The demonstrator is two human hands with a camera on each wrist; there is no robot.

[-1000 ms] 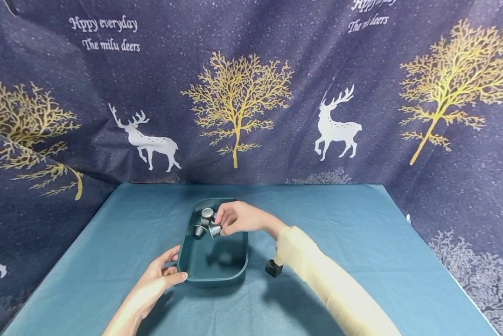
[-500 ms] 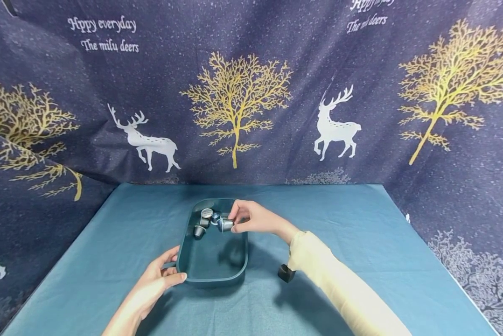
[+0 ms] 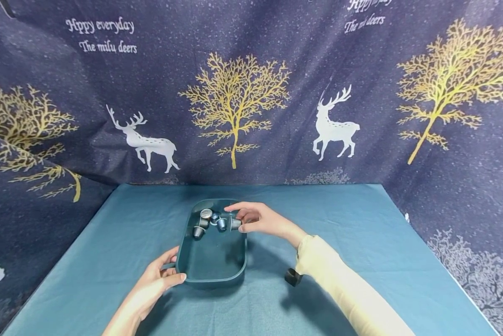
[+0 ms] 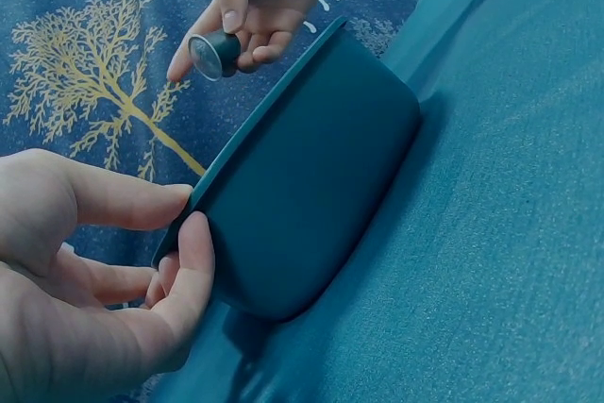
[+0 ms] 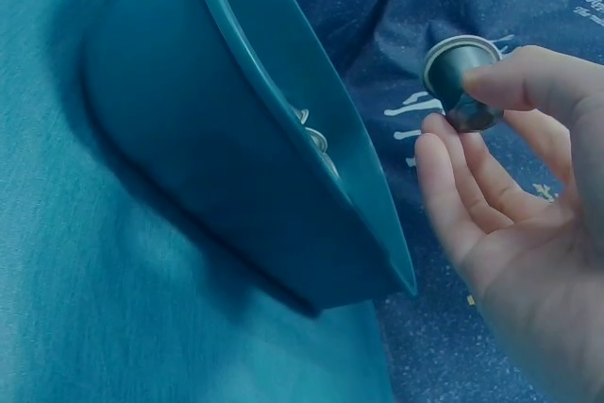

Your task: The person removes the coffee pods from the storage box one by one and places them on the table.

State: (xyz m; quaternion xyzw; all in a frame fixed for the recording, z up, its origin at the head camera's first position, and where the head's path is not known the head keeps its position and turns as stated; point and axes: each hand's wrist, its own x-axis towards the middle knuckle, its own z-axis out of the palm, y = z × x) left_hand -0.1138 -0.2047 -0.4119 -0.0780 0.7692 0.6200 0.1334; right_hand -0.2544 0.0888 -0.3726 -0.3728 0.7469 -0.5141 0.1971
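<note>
My left hand (image 3: 157,278) pinches the rim of a dark teal tub (image 3: 211,281) at its near left corner, thumb on top. Over the tub's right side, my right hand (image 3: 265,219) holds a coffee capsule (image 3: 235,224) between thumb and fingers, its index finger stretched out. In the right wrist view that held capsule (image 5: 462,77) is dark with a pale rim and is above the tub's edge. Inside the tub lie a blue capsule (image 3: 221,225), a silver-lidded capsule (image 3: 206,213) and a dark capsule (image 3: 199,232), with another blue one (image 3: 214,218) among them.
The tub stands on a table covered with teal cloth (image 3: 339,219). Behind it hangs a navy cloth (image 3: 268,140) printed with deer and golden trees. A small black block (image 3: 293,277) sits beneath the right sleeve (image 3: 331,270).
My right hand has moved right with the capsule, away from the other capsules in the tub. Its index finger has straightened. The left hand stays on the rim.
</note>
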